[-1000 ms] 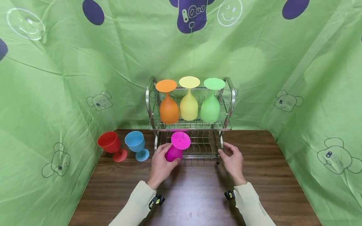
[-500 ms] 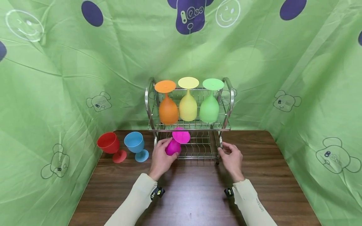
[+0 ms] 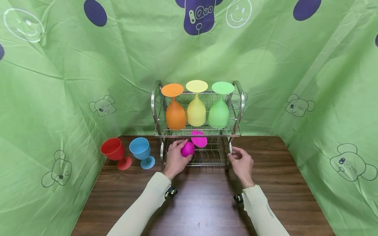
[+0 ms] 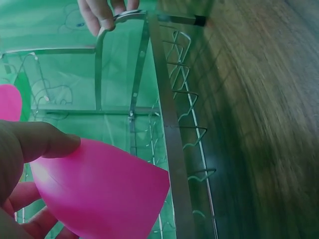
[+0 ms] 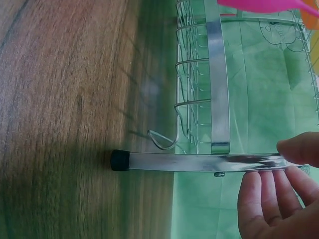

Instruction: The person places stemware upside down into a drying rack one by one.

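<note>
My left hand [image 3: 176, 158] grips the bowl of a magenta goblet [image 3: 187, 149], which is tilted with its round foot up and to the right. The goblet is at the front of the lower tier of a two-tier metal dish rack [image 3: 208, 163]. In the left wrist view the thumb and fingers wrap the bowl [image 4: 104, 191], whose rim is near the front bar. My right hand [image 3: 242, 165] pinches the rack's right-hand post; the right wrist view shows thumb and fingers on either side of the metal leg [image 5: 199, 163].
Orange [image 3: 176, 114], yellow [image 3: 196, 113] and green [image 3: 219, 114] goblets stand upside down on the upper tier. Left of the rack, a red goblet [image 3: 113, 150] and a blue goblet [image 3: 140, 149] rest on the wooden table [image 3: 200, 203]. Green cloth surrounds the table.
My left hand has moved the magenta goblet forward and slightly right, into the lower tier, tilting it more. The right hand keeps its hold on the rack post.
</note>
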A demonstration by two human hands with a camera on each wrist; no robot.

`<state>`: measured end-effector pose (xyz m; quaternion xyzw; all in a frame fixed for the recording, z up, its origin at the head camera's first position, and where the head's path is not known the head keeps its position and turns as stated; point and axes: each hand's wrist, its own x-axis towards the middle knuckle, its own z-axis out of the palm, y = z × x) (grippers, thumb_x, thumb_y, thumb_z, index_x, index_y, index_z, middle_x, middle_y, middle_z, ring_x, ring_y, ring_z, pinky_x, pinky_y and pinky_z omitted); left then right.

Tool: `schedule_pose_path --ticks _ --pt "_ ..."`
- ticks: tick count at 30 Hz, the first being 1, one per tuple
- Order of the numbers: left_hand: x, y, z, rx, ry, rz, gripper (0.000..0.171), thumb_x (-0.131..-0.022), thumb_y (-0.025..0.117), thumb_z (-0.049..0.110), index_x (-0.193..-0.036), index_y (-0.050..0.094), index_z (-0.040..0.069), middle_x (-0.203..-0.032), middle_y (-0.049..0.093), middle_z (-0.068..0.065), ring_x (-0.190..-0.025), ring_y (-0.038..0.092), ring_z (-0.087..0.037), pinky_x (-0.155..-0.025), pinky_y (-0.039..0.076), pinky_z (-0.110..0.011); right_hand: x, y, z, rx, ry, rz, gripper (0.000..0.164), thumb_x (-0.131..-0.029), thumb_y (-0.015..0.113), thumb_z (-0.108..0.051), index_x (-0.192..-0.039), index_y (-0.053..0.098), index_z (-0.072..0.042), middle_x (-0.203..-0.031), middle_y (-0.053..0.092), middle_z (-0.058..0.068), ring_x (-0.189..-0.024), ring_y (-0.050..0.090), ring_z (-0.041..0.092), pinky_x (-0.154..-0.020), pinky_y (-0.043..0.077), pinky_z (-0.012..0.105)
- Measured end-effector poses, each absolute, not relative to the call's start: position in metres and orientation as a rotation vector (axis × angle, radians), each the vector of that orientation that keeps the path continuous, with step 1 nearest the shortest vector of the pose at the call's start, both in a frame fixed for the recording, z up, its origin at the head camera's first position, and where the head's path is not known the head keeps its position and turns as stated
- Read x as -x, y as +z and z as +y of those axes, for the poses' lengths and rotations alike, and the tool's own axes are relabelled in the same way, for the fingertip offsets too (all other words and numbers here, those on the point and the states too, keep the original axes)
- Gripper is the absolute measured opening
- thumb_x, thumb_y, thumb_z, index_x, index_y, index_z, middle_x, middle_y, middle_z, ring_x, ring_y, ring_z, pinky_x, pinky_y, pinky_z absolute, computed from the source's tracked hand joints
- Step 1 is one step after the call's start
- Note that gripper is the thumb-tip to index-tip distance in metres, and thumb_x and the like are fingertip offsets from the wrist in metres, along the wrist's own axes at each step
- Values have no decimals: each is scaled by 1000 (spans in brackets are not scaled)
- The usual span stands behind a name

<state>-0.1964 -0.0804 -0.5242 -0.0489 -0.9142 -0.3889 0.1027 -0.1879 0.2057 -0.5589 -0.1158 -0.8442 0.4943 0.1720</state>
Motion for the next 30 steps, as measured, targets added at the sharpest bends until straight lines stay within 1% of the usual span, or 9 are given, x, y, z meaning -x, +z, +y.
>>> schedule_pose_path --ticks 3,7,10,14,21,24,28,29,30 --pt "204 -527 -72 162 -1145 -2704 74 -79 90 17 -148 63 14 -145 61 -10 -135 53 -34 -107 46 -57 188 -558 206 331 1411 -2398 32 -88 84 -12 -119 79 -14 -106 80 6 -82 69 9 -74 47 16" --pt "213 -530 -63 179 -1110 -2709 72 -79 91 17 -146 65 12 -144 62 -12 -131 55 -35 -105 47 -56 189 -557 205 325 1436 -2391 31 -88 84 -10 -118 79 -13 -106 80 8 -80 69 7 -69 49 12" --pt "220 -531 -55 187 -1092 -2722 69 -79 91 17 -144 66 11 -142 63 -13 -126 57 -35 -103 49 -56 190 -557 205 331 1455 -2388 31 -88 83 -9 -119 79 -12 -106 80 10 -79 69 5 -68 50 12" --pt "227 -533 -45 178 -1113 -2736 65 -80 91 19 -140 68 9 -137 64 -15 -125 57 -35 -101 51 -56 191 -557 206 342 1480 -2384 32 -88 83 -9 -120 78 -12 -107 80 10 -80 68 5 -68 52 12" --pt "235 -535 -29 180 -1106 -2770 59 -83 90 23 -135 70 3 -129 66 -19 -122 58 -35 -101 52 -54 189 -557 206 343 1505 -2392 33 -88 82 -10 -121 78 -13 -106 79 9 -83 70 13 -69 54 15" --pt "239 -538 -24 191 -1117 -2770 54 -83 90 23 -129 73 1 -120 68 -17 -117 59 -33 -98 53 -51 188 -558 206 343 1512 -2388 33 -88 82 -9 -121 78 -12 -106 79 10 -84 70 14 -69 54 14" --pt "246 -540 -18 209 -1202 -2757 37 -83 89 22 -113 78 3 -105 72 -13 -106 61 -28 -89 54 -43 188 -559 206 340 1522 -2375 33 -88 82 -8 -121 78 -12 -105 79 11 -83 69 13 -69 54 14" --pt "248 -541 -16 216 -1221 -2751 35 -83 89 22 -111 78 4 -103 73 -12 -104 62 -27 -88 54 -41 188 -559 206 340 1522 -2373 33 -88 82 -8 -121 78 -12 -105 79 10 -82 69 13 -69 54 14" --pt "250 -541 -15 224 -1244 -2740 36 -83 90 20 -113 78 4 -104 74 -12 -103 64 -27 -87 56 -39 188 -559 206 342 1522 -2372 33 -88 82 -8 -120 78 -12 -104 79 10 -82 69 13 -69 53 14"
